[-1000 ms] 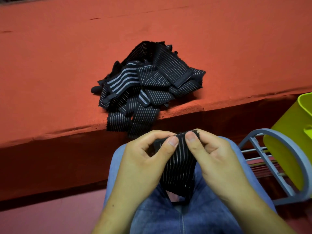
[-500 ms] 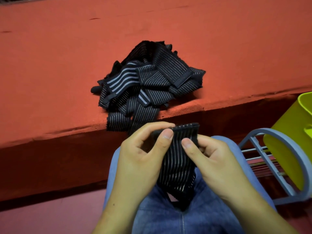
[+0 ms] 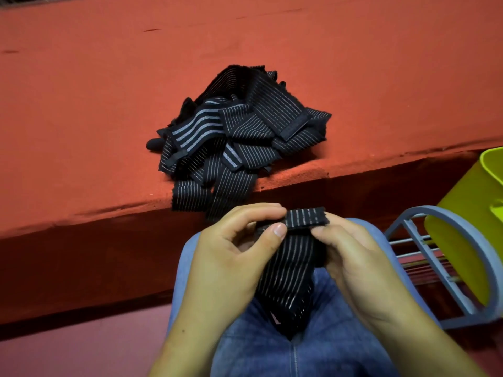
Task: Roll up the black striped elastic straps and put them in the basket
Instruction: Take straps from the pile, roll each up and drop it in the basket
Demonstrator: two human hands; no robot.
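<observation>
The left hand (image 3: 231, 257) and right hand (image 3: 353, 259) meet over the lap at 6 o'clock, each pinching the folded top end of one black striped strap (image 3: 291, 273) between thumb and curled fingers, while its length hangs down onto the jeans (image 3: 313, 355). At 12 o'clock from them, the pile of straps (image 3: 242, 137) lies on the red counter (image 3: 81, 118), with some ends drooping over the front edge. The yellow-green basket (image 3: 468, 191) sits at 3 o'clock on a blue rack (image 3: 438, 268), well apart from the pile.

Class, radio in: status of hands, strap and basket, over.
Left hand, right hand: both pinching strap at top edge. Pile on ledge. Basket right, path open.
</observation>
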